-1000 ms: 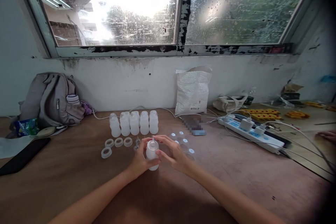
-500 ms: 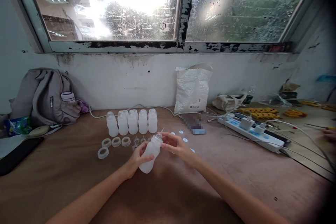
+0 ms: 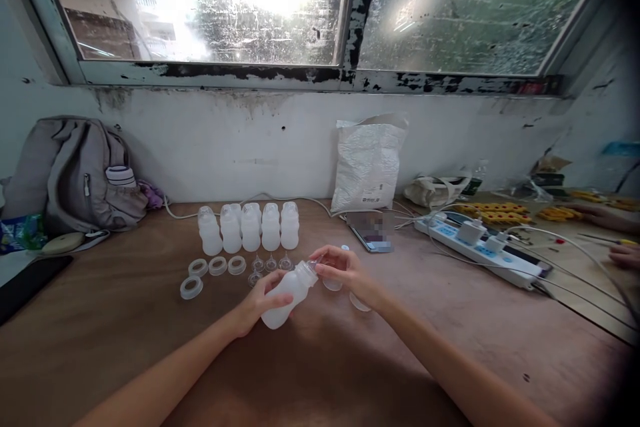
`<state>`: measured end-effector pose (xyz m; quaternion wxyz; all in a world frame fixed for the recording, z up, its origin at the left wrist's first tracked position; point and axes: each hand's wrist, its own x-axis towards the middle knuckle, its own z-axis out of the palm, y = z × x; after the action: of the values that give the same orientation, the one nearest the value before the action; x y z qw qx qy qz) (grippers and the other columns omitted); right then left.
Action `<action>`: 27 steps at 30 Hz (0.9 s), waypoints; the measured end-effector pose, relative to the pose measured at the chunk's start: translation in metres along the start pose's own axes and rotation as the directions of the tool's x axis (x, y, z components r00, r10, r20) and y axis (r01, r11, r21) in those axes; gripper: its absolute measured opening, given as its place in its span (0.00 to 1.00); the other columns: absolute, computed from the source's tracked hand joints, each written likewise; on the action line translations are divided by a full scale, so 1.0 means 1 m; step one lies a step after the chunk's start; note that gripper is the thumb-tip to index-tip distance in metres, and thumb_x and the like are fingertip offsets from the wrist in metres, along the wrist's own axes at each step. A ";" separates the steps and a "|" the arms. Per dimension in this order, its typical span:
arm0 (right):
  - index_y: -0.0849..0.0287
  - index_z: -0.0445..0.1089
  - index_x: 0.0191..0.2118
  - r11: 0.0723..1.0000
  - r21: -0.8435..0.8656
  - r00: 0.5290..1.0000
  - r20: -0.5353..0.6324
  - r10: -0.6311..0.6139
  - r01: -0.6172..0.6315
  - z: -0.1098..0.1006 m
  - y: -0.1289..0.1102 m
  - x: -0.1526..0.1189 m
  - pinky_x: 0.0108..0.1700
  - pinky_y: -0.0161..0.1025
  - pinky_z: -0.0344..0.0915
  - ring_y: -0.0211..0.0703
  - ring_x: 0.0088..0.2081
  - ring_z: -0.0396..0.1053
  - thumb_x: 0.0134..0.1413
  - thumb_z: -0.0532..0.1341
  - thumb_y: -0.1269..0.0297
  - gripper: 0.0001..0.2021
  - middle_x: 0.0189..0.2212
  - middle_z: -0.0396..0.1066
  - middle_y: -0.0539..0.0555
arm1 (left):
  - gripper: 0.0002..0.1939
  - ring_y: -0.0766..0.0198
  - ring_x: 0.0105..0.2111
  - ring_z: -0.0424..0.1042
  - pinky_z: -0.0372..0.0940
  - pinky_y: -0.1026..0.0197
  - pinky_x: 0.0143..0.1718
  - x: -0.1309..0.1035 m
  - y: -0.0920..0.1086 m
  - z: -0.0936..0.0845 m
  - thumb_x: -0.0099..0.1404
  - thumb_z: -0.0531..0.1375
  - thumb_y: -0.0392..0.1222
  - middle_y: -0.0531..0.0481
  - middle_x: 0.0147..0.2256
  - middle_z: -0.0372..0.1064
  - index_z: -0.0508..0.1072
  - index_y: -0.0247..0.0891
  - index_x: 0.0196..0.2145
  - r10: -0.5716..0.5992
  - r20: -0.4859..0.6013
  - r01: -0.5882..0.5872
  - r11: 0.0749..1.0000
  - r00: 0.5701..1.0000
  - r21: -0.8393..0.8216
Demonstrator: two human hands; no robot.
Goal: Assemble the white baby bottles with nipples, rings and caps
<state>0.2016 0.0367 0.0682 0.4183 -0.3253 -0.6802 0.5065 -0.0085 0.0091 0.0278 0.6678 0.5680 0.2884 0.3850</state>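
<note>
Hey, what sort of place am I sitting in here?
Probably a small workshop or assembly room, judging by the row of white bottles, the power strip and the yellow parts to the right.

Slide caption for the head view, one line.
Left hand holds a tilted bottle, right hand pinching its nipple; other bottles stand beyond.

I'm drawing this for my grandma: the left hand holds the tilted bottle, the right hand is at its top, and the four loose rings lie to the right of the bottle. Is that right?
Not quite: in the head view, the four loose rings lie to the left of the held bottle, not the right.
</note>
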 end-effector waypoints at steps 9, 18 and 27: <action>0.60 0.61 0.24 0.957 -0.288 0.999 -0.033 -0.031 0.020 0.000 -0.002 -0.003 0.22 0.32 0.50 0.33 0.20 0.55 0.53 0.56 0.53 0.15 0.17 0.59 0.46 | 0.20 0.66 0.28 0.66 0.63 0.63 0.28 0.000 0.004 0.003 0.51 0.64 0.45 0.49 0.35 0.65 0.66 0.36 0.41 -0.034 0.017 0.034 0.999 0.999 0.024; 0.59 0.54 0.18 0.798 -0.575 0.981 0.047 -0.188 0.181 -0.006 -0.001 -0.003 0.20 0.33 0.41 0.32 0.18 0.43 0.56 0.51 0.57 0.19 0.14 0.46 0.44 | 0.21 0.65 0.29 0.64 0.64 0.63 0.26 0.000 0.006 0.004 0.50 0.65 0.44 0.50 0.33 0.64 0.68 0.36 0.41 -0.065 0.036 0.063 0.996 0.997 0.062; 0.58 0.58 0.23 0.800 -0.573 0.983 0.128 -0.130 0.180 -0.009 -0.006 -0.006 0.21 0.32 0.45 0.33 0.18 0.48 0.55 0.53 0.59 0.13 0.15 0.52 0.44 | 0.20 0.67 0.27 0.64 0.64 0.65 0.24 0.001 0.008 0.004 0.50 0.65 0.44 0.50 0.31 0.64 0.68 0.34 0.40 -0.088 0.036 0.084 0.993 0.996 0.080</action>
<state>0.2122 0.0341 0.0737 0.3103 -0.3599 -0.8433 0.2511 -0.0067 0.0080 0.0360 0.6664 0.5884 0.3143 0.3329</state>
